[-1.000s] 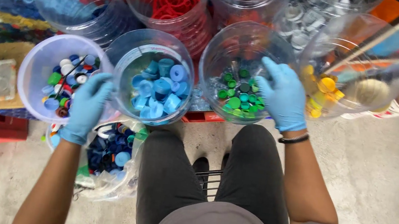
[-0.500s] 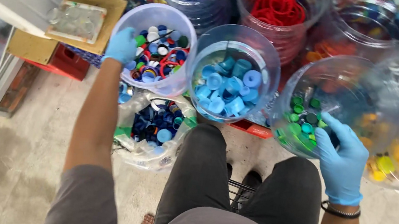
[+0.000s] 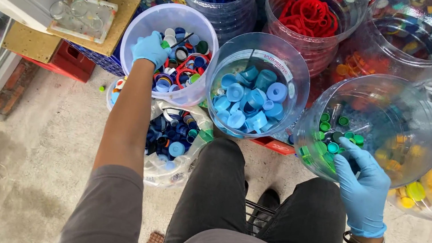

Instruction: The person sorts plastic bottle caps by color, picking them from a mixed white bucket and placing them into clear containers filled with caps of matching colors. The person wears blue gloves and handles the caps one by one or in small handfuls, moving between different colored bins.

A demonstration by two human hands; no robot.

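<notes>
Nearest the camera, the person's knees in dark trousers [image 3: 293,220] are framing the view. The right hand [image 3: 363,184], in a thin blue glove, is reaching over the rim of a clear plastic jar [image 3: 426,143] and its curled fingers are closing around small green caps [image 3: 334,140] lying at the near side of the jar's floor; whether a cap is actually pinched, I cannot tell. Lower left, a crumpled clear bag [image 3: 175,144] of dark blue caps is sitting on the concrete floor [image 3: 46,135]. Further out, the left hand [image 3: 150,49], also gloved in blue, is resting with fingers bent on the near rim of a white translucent bucket [image 3: 152,13], touching the mixed-colour caps [image 3: 181,64] heaped inside; its grip is hidden. Between the two hands, a clear round tub [image 3: 264,51] is holding smooth light blue caps [image 3: 251,101]. Beyond it, a ribbed jar is showing red rings [image 3: 308,14].
</notes>
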